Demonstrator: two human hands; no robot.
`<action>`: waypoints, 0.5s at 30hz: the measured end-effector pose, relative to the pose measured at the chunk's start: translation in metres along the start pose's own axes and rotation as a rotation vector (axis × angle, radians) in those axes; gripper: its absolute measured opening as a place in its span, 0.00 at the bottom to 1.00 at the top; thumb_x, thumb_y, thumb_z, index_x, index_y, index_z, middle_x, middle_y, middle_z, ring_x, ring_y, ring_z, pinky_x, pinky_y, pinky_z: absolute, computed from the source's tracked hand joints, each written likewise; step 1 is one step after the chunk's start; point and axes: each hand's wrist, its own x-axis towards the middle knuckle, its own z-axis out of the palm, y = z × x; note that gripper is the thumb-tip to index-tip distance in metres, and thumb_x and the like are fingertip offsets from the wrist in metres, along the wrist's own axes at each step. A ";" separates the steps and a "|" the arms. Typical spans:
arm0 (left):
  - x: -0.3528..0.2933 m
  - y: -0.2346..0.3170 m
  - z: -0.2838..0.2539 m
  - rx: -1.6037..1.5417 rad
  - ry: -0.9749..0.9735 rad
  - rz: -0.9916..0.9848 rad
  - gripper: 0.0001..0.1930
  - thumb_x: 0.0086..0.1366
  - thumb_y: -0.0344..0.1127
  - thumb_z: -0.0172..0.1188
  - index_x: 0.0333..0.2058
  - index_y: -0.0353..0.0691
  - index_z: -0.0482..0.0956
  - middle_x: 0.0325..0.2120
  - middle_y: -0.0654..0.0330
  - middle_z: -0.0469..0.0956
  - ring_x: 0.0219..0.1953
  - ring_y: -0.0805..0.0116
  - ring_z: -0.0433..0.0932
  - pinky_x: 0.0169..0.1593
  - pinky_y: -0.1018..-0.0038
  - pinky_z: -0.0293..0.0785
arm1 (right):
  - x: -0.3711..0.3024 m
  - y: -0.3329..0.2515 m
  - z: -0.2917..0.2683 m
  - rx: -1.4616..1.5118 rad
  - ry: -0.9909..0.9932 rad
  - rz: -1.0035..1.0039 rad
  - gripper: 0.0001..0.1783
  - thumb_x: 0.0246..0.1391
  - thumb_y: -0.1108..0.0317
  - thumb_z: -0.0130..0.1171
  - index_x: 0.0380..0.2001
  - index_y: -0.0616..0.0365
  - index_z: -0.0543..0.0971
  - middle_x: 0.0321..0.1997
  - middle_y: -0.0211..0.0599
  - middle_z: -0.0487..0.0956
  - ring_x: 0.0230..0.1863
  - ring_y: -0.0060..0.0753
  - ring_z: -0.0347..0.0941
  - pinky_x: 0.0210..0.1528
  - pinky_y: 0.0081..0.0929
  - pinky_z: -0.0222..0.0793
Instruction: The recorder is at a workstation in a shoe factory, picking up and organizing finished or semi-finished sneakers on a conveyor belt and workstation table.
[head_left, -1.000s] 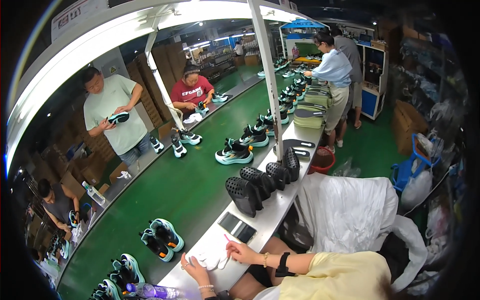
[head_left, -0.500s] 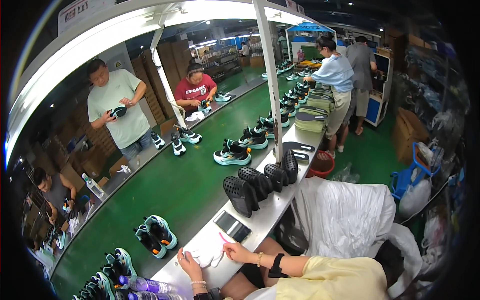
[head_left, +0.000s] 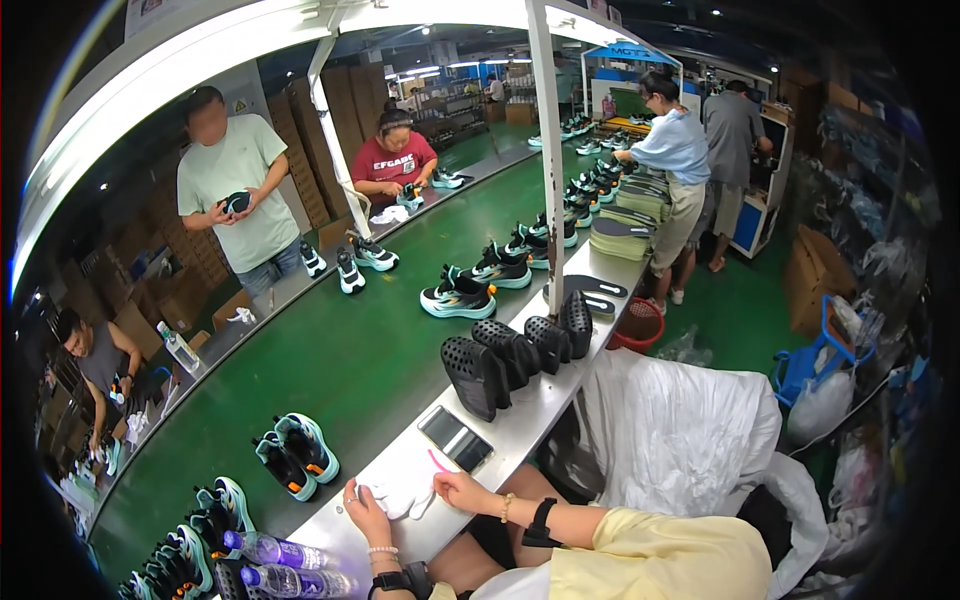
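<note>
My left hand (head_left: 368, 518) is at the near edge of the metal bench, fingers apart and loosely curved, beside a pair of white gloves (head_left: 402, 488). On the other side of the gloves, my right hand (head_left: 463, 494) is closed, its fingertips pinched together. A thin pink strip (head_left: 437, 461) shows just beyond those fingers; whether they grip it or something else is hidden. Just past the strip lies a phone-like dark-screened device (head_left: 455, 438). A pair of black and mint sneakers (head_left: 297, 455) stands on the green conveyor belt (head_left: 330, 370), left of the gloves.
Several black perforated shoe lasts (head_left: 478, 375) stand along the bench below a white post (head_left: 548, 180). Bottles with purple labels (head_left: 290, 550) lie near my left forearm. More sneakers (head_left: 458, 295) line the belt. Co-workers handle shoes across it. White sacking (head_left: 675, 410) is at right.
The whole view has shifted slightly. Both my hands keep about the same place by the gloves. Across the belt, the standing co-worker has brought both hands together around a shoe.
</note>
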 end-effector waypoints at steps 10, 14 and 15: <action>-0.004 -0.001 -0.002 0.119 -0.014 0.051 0.15 0.69 0.33 0.51 0.50 0.31 0.73 0.47 0.47 0.73 0.52 0.50 0.70 0.59 0.62 0.64 | -0.004 0.001 0.003 -0.008 0.018 -0.039 0.04 0.49 0.81 0.47 0.24 0.61 0.70 0.17 0.34 0.68 0.21 0.23 0.63 0.26 0.25 0.59; -0.003 -0.001 -0.003 0.062 -0.002 0.038 0.13 0.71 0.34 0.49 0.46 0.31 0.75 0.45 0.49 0.74 0.51 0.51 0.71 0.57 0.63 0.64 | -0.007 -0.005 0.003 0.004 0.020 -0.012 0.04 0.50 0.80 0.47 0.25 0.61 0.70 0.17 0.34 0.69 0.21 0.23 0.64 0.26 0.24 0.60; -0.002 -0.003 -0.004 0.048 -0.022 0.030 0.13 0.72 0.35 0.47 0.44 0.31 0.75 0.44 0.49 0.74 0.50 0.52 0.71 0.57 0.63 0.65 | -0.007 -0.006 0.002 0.003 0.019 -0.014 0.04 0.50 0.80 0.47 0.25 0.61 0.70 0.17 0.34 0.69 0.21 0.23 0.64 0.26 0.24 0.60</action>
